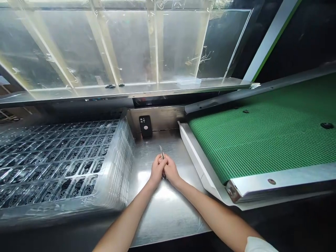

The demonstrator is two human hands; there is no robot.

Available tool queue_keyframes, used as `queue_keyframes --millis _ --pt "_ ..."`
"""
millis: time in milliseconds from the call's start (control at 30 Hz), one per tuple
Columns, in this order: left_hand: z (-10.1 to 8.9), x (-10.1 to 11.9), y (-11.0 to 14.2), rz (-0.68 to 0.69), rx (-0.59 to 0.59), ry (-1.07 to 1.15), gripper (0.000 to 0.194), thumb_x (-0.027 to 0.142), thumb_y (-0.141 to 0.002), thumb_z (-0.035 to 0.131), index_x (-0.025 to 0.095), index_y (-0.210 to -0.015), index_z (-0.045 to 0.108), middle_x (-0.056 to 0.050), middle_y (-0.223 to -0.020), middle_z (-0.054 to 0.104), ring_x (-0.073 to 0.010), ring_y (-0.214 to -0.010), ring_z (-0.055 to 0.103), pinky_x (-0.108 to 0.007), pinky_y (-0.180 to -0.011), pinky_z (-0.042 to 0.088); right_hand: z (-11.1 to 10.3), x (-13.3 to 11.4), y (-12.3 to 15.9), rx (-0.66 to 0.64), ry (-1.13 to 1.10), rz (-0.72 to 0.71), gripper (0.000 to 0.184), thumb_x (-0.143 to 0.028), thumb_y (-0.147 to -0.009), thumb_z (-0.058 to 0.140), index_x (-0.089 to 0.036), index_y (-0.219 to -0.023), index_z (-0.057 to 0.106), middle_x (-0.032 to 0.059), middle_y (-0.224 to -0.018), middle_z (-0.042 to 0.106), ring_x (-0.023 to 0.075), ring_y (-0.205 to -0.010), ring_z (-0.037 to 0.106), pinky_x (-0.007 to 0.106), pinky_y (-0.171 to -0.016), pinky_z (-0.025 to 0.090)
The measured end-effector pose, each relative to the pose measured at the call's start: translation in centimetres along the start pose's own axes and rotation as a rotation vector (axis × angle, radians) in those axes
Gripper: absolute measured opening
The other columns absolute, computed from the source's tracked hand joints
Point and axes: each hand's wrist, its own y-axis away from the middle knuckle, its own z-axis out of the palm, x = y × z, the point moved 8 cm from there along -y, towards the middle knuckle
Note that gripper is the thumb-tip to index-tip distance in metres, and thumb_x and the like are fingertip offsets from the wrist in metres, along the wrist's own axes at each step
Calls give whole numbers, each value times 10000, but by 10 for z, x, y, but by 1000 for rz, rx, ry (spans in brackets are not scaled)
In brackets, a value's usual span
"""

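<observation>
The metal bench [168, 218] serves as the reference for all positions. At its near right corner, a white sleeve [259, 245] ends on the right arm. Over the middle of the bench, the left hand [156, 169] and the right hand [171, 170] are pressed together, both closed around a slim bladed tool [162, 153]. The blade projects beyond the fingers toward the far end of the bench; the handle is mostly covered. Whether the hands rest on the bench cannot be told.

Handling, by judgement: the tool is light and stiff, its smooth metal may slip, and the thin tip is the fragile part. Grip the covered handle end; keep fingers clear of the edge.

Left of the bench: a stack of clear plastic trays [123, 168], with dark round parts [89, 189] in the compartments. Right of the bench: a green conveyor belt [259, 136], carrying a few small black parts [327, 125]. At the far end of the bench: a black phone [148, 132], upright against the back wall. Above and beyond the bench: a metal ledge [154, 89] below translucent panels [128, 45]
</observation>
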Motion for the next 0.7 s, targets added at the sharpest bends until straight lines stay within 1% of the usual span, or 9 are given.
queue_keyframes --millis 167,367,467,567,700 --pt "-1 1 0 8 5 -10 444 504 -771 770 170 -1053 692 -43 -926 672 -196 -867 624 -272 -798 490 1 2 0 2 -13 8 356 -564 -863 668 -239 -806 532 -22 -679 494 181 -606 468 250 -508 368" --pt "0 0 0 -8 -8 -13 432 500 -803 746 173 -1079 684 -44 -938 673 -199 -890 631 -276 -820 492 1 -2 1 0 -15 10 318 -527 -864 675 -233 -842 557 -9 -728 527 183 -626 475 256 -523 371" --pt "0 0 1 -14 -8 -17 432 498 -804 747 175 -1085 685 -47 -953 676 -203 -911 630 -278 -830 490 1 -3 1 -1 -15 3 317 -523 -867 669 -233 -831 545 -13 -716 514 183 -627 473 257 -530 379" --pt "-1 1 1 -12 1 -21 427 498 -790 759 177 -1063 686 -40 -928 666 -198 -886 618 -275 -810 486 0 -1 1 2 -13 -3 322 -524 -868 663 -232 -811 541 -14 -701 501 187 -637 483 255 -533 386" --pt "-1 4 2 1 9 -20 399 502 -779 752 175 -993 673 -34 -900 642 -184 -840 592 -265 -769 475 0 -1 0 -12 -9 -1 316 -517 -875 670 -222 -821 568 -4 -721 530 184 -634 490 258 -535 391"
